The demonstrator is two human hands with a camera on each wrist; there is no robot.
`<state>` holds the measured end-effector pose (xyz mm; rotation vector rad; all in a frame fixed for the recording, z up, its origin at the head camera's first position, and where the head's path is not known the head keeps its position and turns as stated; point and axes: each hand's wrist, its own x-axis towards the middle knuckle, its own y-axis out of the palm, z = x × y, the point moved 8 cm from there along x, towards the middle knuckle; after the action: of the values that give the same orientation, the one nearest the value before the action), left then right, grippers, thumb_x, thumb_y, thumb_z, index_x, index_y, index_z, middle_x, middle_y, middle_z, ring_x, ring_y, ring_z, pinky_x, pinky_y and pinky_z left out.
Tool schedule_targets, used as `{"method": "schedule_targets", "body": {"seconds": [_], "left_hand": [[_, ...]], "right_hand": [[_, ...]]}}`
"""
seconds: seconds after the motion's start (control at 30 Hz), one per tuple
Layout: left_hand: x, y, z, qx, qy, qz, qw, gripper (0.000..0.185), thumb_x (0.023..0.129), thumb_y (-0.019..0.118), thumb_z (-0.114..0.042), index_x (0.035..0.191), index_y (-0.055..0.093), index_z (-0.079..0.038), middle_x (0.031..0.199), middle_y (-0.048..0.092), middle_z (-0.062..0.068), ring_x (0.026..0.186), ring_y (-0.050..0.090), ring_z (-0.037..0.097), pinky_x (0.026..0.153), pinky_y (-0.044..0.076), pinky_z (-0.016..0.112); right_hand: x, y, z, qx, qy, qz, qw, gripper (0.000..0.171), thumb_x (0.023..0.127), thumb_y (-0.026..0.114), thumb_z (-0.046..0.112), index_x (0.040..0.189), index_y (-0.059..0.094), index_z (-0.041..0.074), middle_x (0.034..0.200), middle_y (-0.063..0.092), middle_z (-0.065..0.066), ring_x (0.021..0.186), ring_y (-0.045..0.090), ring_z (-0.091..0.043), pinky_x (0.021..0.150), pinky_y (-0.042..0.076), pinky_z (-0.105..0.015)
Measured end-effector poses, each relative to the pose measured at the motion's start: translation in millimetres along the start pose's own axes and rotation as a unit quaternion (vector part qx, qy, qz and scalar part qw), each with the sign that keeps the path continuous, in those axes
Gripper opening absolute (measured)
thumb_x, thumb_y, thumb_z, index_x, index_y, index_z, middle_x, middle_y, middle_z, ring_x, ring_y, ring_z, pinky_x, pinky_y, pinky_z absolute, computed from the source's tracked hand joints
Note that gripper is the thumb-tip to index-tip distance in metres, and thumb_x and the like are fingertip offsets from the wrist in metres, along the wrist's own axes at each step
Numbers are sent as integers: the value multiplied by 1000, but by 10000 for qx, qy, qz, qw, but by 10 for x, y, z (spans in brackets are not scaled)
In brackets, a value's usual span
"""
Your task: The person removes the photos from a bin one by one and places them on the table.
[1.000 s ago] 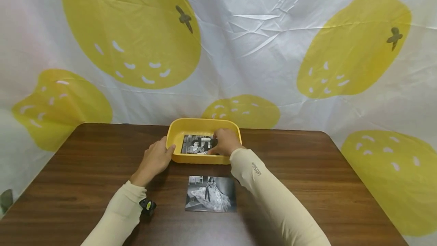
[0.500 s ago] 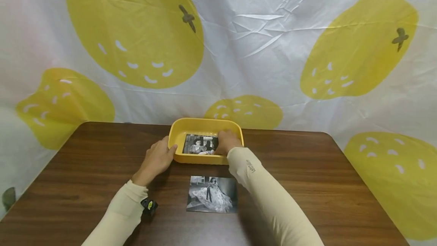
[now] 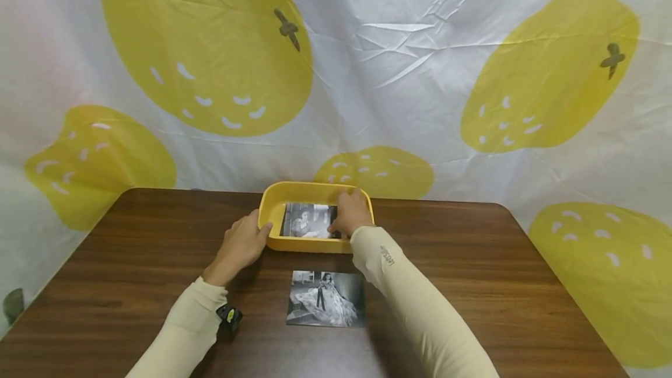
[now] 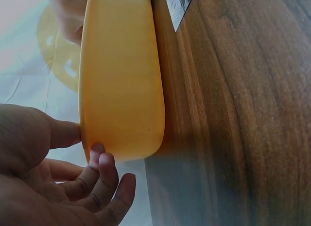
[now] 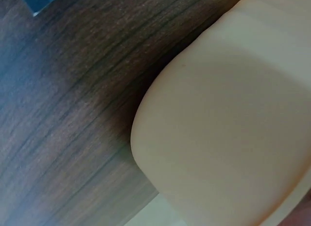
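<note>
A yellow plastic container (image 3: 307, 245) stands near the table's back edge in the head view. My left hand (image 3: 238, 247) grips its left end, thumb over the rim and fingers against the outer wall, as the left wrist view shows. My right hand (image 3: 353, 213) reaches inside and pinches the right end of a black-and-white photo (image 3: 307, 220), whose surface catches a pale glare. That hand is almost wholly hidden behind the container wall in the right wrist view. In front of the container, a second black-and-white photo (image 3: 325, 299) of a figure in a wide gown lies flat.
Dark wood-grain tabletop (image 3: 472, 284) surrounds the container. Right behind it hangs a white cloth (image 3: 388, 104) printed with large yellow fruit. A small black device (image 3: 228, 317) sits at the left wrist.
Inside the container, my right fingers have shifted slightly up and the photo there has tilted, its picture turning paler with glare. My left hand and the photo on the table stay put.
</note>
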<state>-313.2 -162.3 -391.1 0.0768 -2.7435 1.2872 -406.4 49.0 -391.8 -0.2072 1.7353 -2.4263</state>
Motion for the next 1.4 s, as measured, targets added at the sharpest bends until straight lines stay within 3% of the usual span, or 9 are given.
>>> {"method": "schedule_targets", "body": {"seconds": [0.17, 0.4, 0.53, 0.73, 0.8, 0.9, 0.97, 1.07, 1.4], "left_hand": [[-7, -2, -9, 36, 15, 0, 10000, 41, 106, 52, -19, 133, 51, 11, 108, 65, 23, 102, 63, 38, 87, 47, 57], [2, -11, -21, 58, 14, -85, 9999, 34, 105, 54, -18, 125, 56, 9, 93, 63, 16, 88, 60, 31, 78, 48, 52], [-6, -5, -22, 48, -2, -78, 10000, 35, 105, 53, -18, 128, 55, 9, 97, 64, 18, 92, 62, 32, 80, 49, 53], [-13, 2, -22, 27, -61, -46, 10000, 36, 105, 53, -18, 129, 54, 9, 104, 65, 20, 97, 62, 34, 84, 49, 54], [-12, 3, -22, 28, -69, -37, 10000, 36, 105, 53, -18, 130, 54, 9, 105, 65, 21, 97, 62, 34, 84, 49, 54], [-12, 1, -18, 59, -81, -27, 9999, 37, 105, 53, -18, 130, 53, 10, 102, 64, 20, 94, 61, 33, 82, 49, 53], [-13, 3, -14, 76, -98, -9, 9999, 38, 106, 53, -18, 130, 53, 11, 100, 63, 20, 92, 61, 32, 81, 48, 53], [-18, 11, -10, 69, -131, 32, 9999, 40, 106, 52, -19, 132, 51, 12, 101, 63, 20, 93, 60, 32, 82, 48, 53], [-14, 22, -6, 73, -224, 103, 9997, 45, 107, 49, -20, 138, 47, 13, 115, 62, 27, 104, 60, 37, 90, 47, 56]], "right_hand": [[12, -53, -6, 194, -66, -93, 9997, 66, 73, 94, 17, 123, 57, -5, 128, 56, -31, 120, 55, -45, 103, 45, -48], [26, -187, -6, 444, -424, -280, 9977, 39, 78, 84, 6, 109, 62, 0, 106, 68, -18, 103, 63, -37, 94, 48, -46], [20, -254, -32, 973, -418, -176, 9942, 35, 83, 81, 5, 113, 61, 2, 109, 67, -18, 102, 63, -36, 92, 49, -47], [-45, -438, -88, 1816, -302, -18, 9829, 33, 90, 75, 4, 119, 61, 1, 131, 61, -18, 88, 61, -29, 77, 52, -39], [-76, -512, -126, 2082, -253, -7, 9778, 33, 91, 74, 3, 120, 59, 0, 126, 61, -21, 79, 60, -26, 70, 53, -36], [-130, -607, -197, 2476, -208, 35, 9686, 35, 91, 74, 2, 122, 57, -1, 106, 64, -21, 67, 58, -22, 61, 53, -34], [-163, -665, -255, 2654, -236, 42, 9639, 36, 91, 74, 1, 123, 58, -2, 95, 64, -21, 68, 59, -20, 62, 53, -33], [-233, -766, -359, 2806, -283, 24, 9594, 37, 90, 75, 1, 123, 59, -2, 95, 67, -22, 73, 63, -21, 64, 54, -34], [-608, -1001, -794, 2598, -245, -12, 9654, 35, 90, 77, 7, 122, 62, 3, 96, 68, -18, 83, 61, -27, 72, 51, -36]]}}
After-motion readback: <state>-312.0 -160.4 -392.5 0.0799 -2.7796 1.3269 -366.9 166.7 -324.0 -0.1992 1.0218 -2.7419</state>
